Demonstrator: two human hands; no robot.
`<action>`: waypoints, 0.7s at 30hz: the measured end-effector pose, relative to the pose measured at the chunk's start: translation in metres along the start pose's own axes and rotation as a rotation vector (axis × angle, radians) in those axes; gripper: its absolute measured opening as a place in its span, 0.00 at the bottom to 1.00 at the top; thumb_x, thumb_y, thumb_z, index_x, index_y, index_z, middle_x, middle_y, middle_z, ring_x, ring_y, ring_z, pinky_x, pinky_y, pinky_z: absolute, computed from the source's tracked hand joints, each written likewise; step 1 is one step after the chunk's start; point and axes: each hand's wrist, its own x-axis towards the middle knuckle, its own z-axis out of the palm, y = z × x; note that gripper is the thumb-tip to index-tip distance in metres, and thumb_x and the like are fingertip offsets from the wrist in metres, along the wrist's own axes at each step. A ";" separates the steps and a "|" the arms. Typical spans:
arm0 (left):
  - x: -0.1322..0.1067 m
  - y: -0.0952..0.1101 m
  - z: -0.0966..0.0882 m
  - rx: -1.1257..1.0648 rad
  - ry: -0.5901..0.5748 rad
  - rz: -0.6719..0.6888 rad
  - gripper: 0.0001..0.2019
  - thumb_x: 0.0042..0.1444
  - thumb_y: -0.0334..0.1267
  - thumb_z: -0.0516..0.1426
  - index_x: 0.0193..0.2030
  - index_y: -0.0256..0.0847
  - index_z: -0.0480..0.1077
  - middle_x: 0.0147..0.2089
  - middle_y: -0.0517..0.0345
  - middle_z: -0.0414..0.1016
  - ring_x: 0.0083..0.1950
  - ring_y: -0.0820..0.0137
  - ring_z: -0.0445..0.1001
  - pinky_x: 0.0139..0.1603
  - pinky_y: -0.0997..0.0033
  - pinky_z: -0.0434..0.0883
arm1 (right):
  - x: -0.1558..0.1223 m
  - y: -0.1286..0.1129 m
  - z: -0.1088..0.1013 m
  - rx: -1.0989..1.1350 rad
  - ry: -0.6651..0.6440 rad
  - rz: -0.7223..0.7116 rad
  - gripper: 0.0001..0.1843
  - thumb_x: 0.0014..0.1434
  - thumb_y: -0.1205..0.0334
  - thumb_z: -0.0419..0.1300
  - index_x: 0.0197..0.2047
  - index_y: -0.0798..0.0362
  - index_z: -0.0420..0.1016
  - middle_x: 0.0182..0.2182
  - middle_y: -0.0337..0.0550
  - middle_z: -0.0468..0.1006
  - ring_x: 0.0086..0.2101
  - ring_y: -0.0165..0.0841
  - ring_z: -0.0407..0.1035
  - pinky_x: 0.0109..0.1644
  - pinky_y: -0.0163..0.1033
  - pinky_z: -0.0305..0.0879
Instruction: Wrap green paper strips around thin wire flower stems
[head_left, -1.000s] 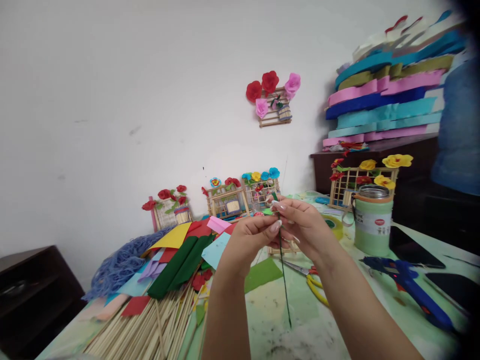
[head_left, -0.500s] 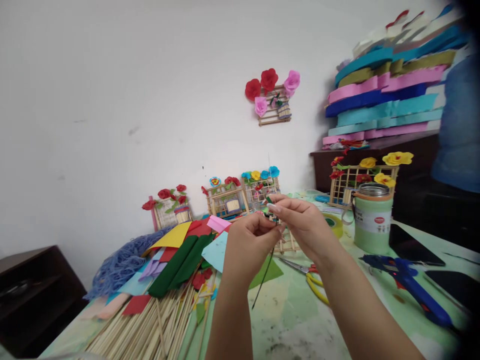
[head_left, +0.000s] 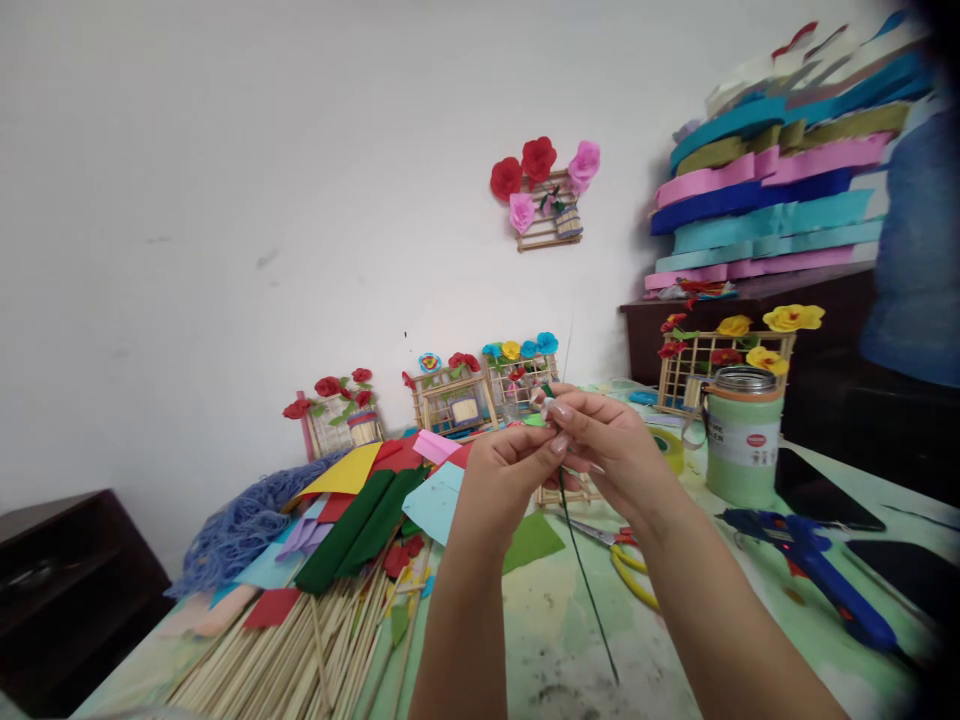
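**Just below the frame's centre, a thin green stem [head_left: 589,580] pinched in both hands**

At lower left, bamboo sticks [head_left: 262,640] lie on the table [head_left: 540,640]. Around the centre, the left hand [head_left: 514,465] and right hand [head_left: 604,430] meet, thumbs and fingers closed narrowly on the stem's upper part; its free end slants toward lower right. Just right of it lie scissors [head_left: 592,532], then a blue glue gun [head_left: 840,595]. Farther back, right, stands a green jar [head_left: 739,470]; upper centre, red flowers [head_left: 538,160] adorn the wall [head_left: 262,150].
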 end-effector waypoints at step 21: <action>-0.005 0.001 0.005 0.138 0.044 0.037 0.10 0.50 0.41 0.62 0.33 0.35 0.77 0.31 0.54 0.79 0.27 0.74 0.75 0.34 0.74 0.73 | -0.002 -0.002 0.001 -0.045 0.057 -0.096 0.11 0.49 0.57 0.68 0.20 0.52 0.77 0.44 0.44 0.70 0.37 0.31 0.67 0.23 0.30 0.59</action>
